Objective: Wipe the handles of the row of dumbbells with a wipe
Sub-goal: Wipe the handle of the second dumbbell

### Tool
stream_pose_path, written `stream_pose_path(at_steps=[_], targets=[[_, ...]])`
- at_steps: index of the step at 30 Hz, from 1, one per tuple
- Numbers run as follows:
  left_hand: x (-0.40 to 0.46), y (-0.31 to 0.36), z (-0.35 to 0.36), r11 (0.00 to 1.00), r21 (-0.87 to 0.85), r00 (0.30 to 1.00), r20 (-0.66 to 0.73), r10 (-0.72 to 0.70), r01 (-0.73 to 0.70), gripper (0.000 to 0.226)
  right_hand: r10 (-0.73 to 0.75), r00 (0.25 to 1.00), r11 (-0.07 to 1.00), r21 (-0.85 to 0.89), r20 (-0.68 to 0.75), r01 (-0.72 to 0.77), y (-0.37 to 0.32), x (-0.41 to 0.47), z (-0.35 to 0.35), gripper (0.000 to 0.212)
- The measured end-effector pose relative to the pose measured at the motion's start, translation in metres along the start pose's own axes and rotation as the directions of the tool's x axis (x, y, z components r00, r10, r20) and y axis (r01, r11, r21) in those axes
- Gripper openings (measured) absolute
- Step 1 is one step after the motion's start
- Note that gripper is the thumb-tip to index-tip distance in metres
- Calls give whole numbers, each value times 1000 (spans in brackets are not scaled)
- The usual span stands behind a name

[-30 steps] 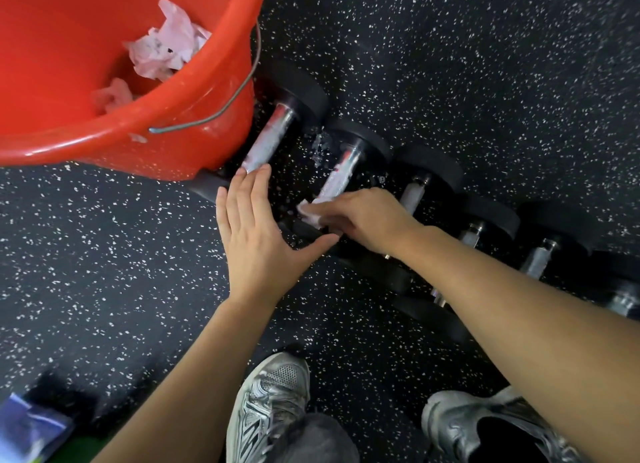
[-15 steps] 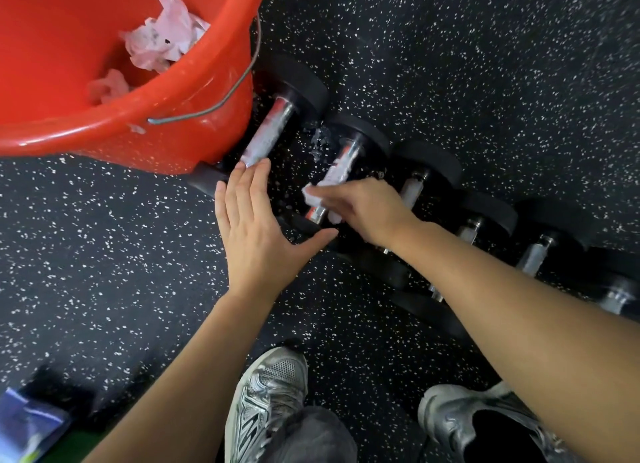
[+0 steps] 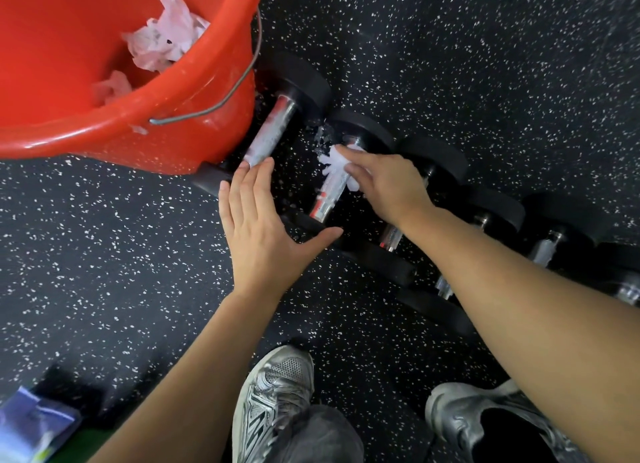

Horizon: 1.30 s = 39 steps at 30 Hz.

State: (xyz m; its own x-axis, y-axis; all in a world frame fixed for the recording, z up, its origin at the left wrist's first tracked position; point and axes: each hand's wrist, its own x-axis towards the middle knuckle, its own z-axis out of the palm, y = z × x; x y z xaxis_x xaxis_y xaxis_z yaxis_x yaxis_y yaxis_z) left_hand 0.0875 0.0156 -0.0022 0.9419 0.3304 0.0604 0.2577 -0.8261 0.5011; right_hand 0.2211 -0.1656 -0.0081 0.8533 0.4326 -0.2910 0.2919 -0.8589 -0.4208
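Note:
A row of black dumbbells with chrome handles runs diagonally across the speckled floor. My right hand [image 3: 384, 182] presses a white wipe [image 3: 337, 163] onto the far end of the second dumbbell's handle [image 3: 327, 196]. My left hand [image 3: 259, 227] lies flat with fingers spread over the near head of the first dumbbell [image 3: 273, 130], whose handle shows beside the bucket. More dumbbells [image 3: 545, 248] continue to the right, partly hidden under my right forearm.
A red bucket [image 3: 166, 130] with a wire handle stands at the upper left, touching the first dumbbell, with crumpled used wipes [image 3: 166, 40] inside. A blue wipe packet [image 3: 31, 424] lies at the bottom left. My two silver shoes [image 3: 277, 393] stand below the row.
My right hand has slid the wipe up the second handle from its near end to its far end. My left hand has stayed in place.

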Motion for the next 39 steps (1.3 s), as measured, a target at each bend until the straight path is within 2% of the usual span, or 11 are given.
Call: stream_pose_path(at_steps=[5,8,10,13,19,21,24,29,32,36,39], targets=[[-1,0,1,1000,0,1000,1,-1,1,125,-119,982,988,114,145,103,-5,-15,9,35],[-1,1,1,1000,-4,1000,5,-3,3,125,-191,938,982,55,290,183,-13,-19,15,38],[-1,1,1,1000,-7,1000,10,-5,5,125,-215,926,974,4,309,225,-14,-18,13,40],[-1,1,2,1000,-3,1000,9,-7,7,125,-204,951,975,-34,234,218,-6,-8,2,38],[-1,2,2,1000,-3,1000,11,-5,5,125,-44,999,997,-58,-10,44,4,1,-13,39],[-2,2,2,1000,-8,1000,16,-8,8,125,-45,999,998,37,2,45,0,-5,-7,38],[-2,1,3,1000,-12,1000,15,-8,8,125,-112,988,987,131,110,97,-5,-17,4,37],[-2,1,2,1000,-27,1000,7,-15,15,124,-246,935,969,61,257,239,-15,-24,10,37],[0,0,2,1000,-19,1000,15,-20,21,126,-234,955,971,-7,180,239,-10,-14,2,40],[0,2,1,1000,-16,1000,20,-20,21,126,-58,998,997,-60,-5,58,2,2,-9,39],[-1,3,1,1000,-17,999,25,-22,22,125,-41,999,999,8,-15,41,0,2,-8,37]])
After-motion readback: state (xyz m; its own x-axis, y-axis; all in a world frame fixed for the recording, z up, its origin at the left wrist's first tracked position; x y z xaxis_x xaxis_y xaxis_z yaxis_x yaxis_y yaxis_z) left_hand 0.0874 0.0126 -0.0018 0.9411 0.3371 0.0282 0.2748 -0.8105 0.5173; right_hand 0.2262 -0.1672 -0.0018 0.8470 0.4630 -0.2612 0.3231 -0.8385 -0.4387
